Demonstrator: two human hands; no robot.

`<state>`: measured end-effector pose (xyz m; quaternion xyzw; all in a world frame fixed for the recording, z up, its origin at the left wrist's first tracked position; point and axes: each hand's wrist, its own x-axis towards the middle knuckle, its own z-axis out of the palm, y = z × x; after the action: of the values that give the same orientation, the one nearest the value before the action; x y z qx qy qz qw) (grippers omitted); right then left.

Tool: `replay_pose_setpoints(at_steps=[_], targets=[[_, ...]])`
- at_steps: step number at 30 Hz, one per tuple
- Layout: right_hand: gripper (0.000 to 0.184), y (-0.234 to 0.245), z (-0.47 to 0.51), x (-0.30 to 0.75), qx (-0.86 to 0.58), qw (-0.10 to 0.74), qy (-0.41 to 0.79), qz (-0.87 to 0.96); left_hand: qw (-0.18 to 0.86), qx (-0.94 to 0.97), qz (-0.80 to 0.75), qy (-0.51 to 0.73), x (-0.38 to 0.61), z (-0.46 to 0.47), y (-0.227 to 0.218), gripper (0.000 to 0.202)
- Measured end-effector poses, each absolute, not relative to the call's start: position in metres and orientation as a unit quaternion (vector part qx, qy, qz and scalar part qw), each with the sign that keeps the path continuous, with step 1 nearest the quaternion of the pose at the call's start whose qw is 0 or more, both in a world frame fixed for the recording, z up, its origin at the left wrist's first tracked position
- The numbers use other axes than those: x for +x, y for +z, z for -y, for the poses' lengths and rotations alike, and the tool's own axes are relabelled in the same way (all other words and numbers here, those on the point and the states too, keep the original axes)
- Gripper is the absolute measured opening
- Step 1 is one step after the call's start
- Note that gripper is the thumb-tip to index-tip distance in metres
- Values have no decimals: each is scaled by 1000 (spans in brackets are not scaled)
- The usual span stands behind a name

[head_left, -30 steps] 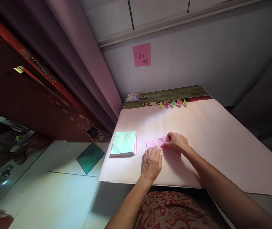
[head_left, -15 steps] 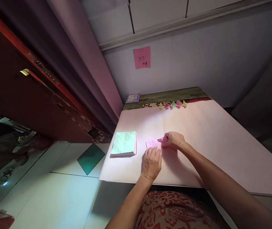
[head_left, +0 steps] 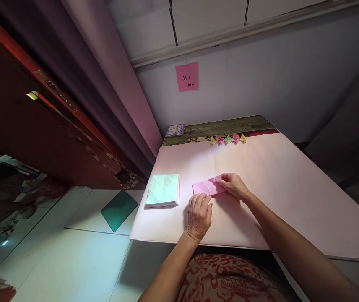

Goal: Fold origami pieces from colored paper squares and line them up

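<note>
Light falls unevenly on the table (head_left: 277, 180), the right hand (head_left: 234, 185) casting a shadow, upper corners dark.

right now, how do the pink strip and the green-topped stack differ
The strip is pink; the stack shows pale green on top. The strip looks thin, while the stack is clearly thicker, with layered edges. The strip's right end is pinched by the right hand, with the left hand at its near edge; the stack sits apart, untouched by either hand. Both show crease lines.
</note>
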<state>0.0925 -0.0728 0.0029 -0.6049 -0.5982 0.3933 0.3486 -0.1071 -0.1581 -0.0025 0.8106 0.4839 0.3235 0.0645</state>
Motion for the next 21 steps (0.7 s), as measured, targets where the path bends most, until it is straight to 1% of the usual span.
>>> replay_pose_setpoints(at_steps=[3, 5, 6, 8, 9, 10, 12, 16, 17, 21], targets=[[48, 0, 67, 90, -552, 487, 465, 492, 206, 755, -484, 392, -106, 148, -1, 17], [49, -3, 63, 86, -511, 548, 501, 434, 334, 679, -504, 417, -101, 134, 0, 20], [49, -5, 61, 83, -496, 565, 509, 419, 406, 622, -514, 430, -97, 125, 1, 24], [48, -9, 59, 79, -484, 577, 511, 415, 560, 463, -503, 468, -85, 105, 2, 39], [48, -11, 58, 78, -482, 574, 511, 421, 619, 390, -479, 484, -79, 95, 2, 44], [48, -14, 58, 76, -480, 567, 514, 429, 656, 334, -457, 499, -73, 86, 2, 47], [50, -16, 60, 76, -478, 549, 522, 444, 669, 257, -440, 541, -63, 72, 1, 48], [59, -13, 65, 84, -469, 531, 526, 471, 640, 203, -467, 576, -56, 58, -4, 40], [59, -11, 65, 87, -461, 530, 526, 480, 636, 190, -473, 579, -56, 57, -6, 38], [44, -12, 62, 102, -429, 511, 496, 556, 634, 148, -469, 597, -60, 56, -12, 37]])
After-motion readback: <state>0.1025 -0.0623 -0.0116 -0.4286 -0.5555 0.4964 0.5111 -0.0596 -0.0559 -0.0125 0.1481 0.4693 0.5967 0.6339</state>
